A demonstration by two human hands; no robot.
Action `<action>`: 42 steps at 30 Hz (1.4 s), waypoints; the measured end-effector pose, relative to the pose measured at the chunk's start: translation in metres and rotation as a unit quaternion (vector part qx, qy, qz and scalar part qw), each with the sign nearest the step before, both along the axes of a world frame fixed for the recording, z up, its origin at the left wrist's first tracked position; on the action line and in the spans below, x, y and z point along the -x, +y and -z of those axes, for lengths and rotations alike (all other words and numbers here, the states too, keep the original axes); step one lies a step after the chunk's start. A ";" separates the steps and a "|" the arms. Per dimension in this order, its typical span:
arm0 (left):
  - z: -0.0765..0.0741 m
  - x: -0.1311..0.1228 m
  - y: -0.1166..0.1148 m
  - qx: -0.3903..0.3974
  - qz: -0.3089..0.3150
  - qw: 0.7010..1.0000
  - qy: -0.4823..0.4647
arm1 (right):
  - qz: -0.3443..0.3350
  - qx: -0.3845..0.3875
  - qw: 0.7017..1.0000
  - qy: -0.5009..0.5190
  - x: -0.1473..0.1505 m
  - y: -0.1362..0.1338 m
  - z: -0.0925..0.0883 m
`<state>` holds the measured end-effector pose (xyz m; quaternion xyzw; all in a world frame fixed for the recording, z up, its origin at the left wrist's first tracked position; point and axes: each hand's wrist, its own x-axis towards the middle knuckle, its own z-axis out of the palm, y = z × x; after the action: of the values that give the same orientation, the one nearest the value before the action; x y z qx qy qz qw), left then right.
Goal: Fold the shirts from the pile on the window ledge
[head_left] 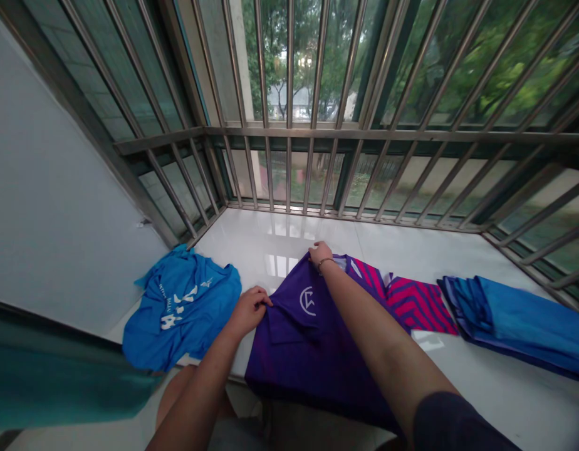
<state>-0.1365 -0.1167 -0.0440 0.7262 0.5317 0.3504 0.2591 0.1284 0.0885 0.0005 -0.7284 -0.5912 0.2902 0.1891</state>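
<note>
A purple shirt (308, 351) with a white round logo and a pink striped part lies across the white window ledge (280, 241), its lower end hanging over the front edge. My left hand (248, 310) pinches the shirt's left sleeve edge. My right hand (320, 254) is closed on the shirt's far edge near the collar, a bracelet on its wrist.
A crumpled blue shirt (183, 307) with white print lies at the ledge's left end. A stack of folded blue garments (519, 322) sits at the right. Metal window bars (289, 131) fence the ledge at the back and sides. A grey wall (49, 207) stands at left.
</note>
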 end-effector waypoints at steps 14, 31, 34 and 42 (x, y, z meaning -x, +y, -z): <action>0.001 -0.006 0.000 -0.043 -0.051 0.996 0.062 | -0.350 -0.199 0.915 -0.036 -0.019 -0.199 -0.024; 0.008 -0.005 0.006 -0.065 -0.064 0.988 0.121 | -0.403 -0.258 0.855 -0.198 0.053 -0.282 0.011; 0.008 -0.004 0.006 -0.057 -0.065 0.988 0.129 | -0.417 -0.260 0.854 -0.168 0.040 -0.289 0.011; -0.003 -0.022 0.012 -0.050 -0.127 0.977 0.164 | -0.319 -0.147 0.925 -0.146 -0.006 -0.301 0.033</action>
<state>-0.1150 -0.1046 -0.0407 0.7125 0.6366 0.2825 0.0849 0.1343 -0.2129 -0.0325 -0.5000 -0.8491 0.1358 0.1031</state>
